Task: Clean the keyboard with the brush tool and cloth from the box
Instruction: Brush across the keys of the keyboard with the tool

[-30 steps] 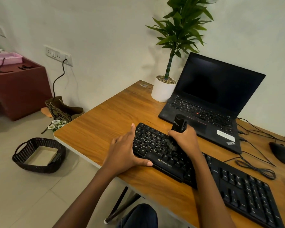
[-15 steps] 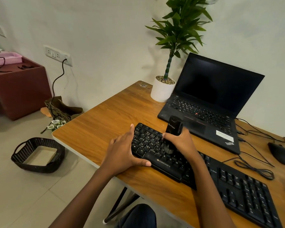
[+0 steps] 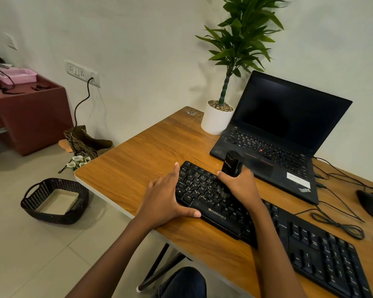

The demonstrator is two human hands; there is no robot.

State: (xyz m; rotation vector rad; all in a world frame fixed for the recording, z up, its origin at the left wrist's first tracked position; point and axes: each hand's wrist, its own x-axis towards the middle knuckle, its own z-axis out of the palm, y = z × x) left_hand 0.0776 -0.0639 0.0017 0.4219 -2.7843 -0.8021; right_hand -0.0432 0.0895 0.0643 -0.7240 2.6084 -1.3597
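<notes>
Brush tool (image 3: 232,165) edged left; right fingers (image 3: 224,176) grip it, left fingers (image 3: 175,175) spread on keyboard (image 3: 199,184); laptop (image 3: 289,117) behind.

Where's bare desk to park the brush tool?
Widest bare patch: desk wood left of the keyboard, running back to the plant pot. A narrow strip also runs along the front edge, before the keyboard. Crowded: laptop behind the keyboard, cables and mouse at far right.
</notes>
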